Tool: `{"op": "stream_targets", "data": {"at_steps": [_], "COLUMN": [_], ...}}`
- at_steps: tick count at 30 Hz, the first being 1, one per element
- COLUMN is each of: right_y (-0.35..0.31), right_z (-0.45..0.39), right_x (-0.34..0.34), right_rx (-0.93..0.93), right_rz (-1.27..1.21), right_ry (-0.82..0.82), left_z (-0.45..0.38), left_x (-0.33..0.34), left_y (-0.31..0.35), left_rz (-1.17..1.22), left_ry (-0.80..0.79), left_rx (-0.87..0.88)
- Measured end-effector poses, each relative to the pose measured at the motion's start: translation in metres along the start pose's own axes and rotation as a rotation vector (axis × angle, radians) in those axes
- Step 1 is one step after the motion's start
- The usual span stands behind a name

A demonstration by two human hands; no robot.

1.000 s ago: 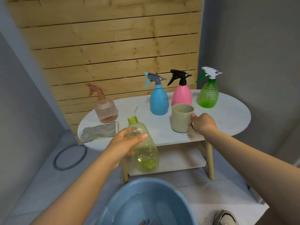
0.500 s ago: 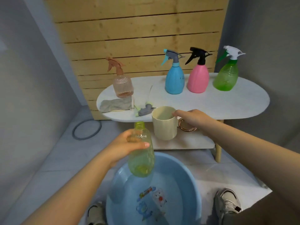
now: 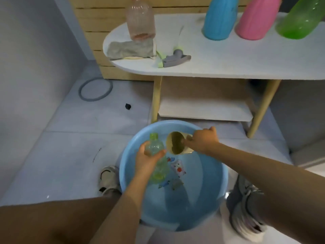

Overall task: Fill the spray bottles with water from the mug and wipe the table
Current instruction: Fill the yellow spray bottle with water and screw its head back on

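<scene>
left hand (image 3: 146, 160) gripping open bottle (image 3: 157, 162), right hand (image 3: 202, 140) tilting mug (image 3: 176, 143)

You're in a plain home corner — likely a utility or wash area. Pale floor tiles (image 3: 73, 120) run under you, grey walls (image 3: 31, 41) close in at nine o'clock, and a pine-slat panel (image 3: 98, 20) backs a small white table (image 3: 228, 67) at twelve. A blue plastic basin (image 3: 207, 208) sits on the floor at six — household gear throughout.
</scene>
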State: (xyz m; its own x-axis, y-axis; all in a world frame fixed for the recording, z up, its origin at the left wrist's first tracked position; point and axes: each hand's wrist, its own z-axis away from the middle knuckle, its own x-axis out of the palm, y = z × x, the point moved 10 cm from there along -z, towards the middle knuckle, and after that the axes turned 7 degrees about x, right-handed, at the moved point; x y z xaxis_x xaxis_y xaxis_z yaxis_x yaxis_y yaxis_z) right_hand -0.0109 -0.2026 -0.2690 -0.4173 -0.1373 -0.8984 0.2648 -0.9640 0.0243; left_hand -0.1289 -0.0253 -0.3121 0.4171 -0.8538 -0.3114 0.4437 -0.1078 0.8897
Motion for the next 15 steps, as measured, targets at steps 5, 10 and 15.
{"op": "stream_targets", "data": {"at_steps": [5,10,15], "right_y": [-0.046,-0.065,-0.054], "right_z": [-0.002,-0.016,-0.032], "right_x": [0.031,0.061,0.101], "right_rx": [-0.214,-0.328,-0.319], "right_rz": [0.254,0.435,0.675], "right_ry": [0.172,0.195,0.158], "left_z": [-0.011,-0.02,-0.02], "left_x": [0.004,0.007,0.008], "left_y": [-0.036,-0.054,-0.06], "left_rz": [0.063,0.071,0.001], "left_ry": [0.078,0.099,0.096], "left_rx": [-0.024,-0.08,-0.052]}}
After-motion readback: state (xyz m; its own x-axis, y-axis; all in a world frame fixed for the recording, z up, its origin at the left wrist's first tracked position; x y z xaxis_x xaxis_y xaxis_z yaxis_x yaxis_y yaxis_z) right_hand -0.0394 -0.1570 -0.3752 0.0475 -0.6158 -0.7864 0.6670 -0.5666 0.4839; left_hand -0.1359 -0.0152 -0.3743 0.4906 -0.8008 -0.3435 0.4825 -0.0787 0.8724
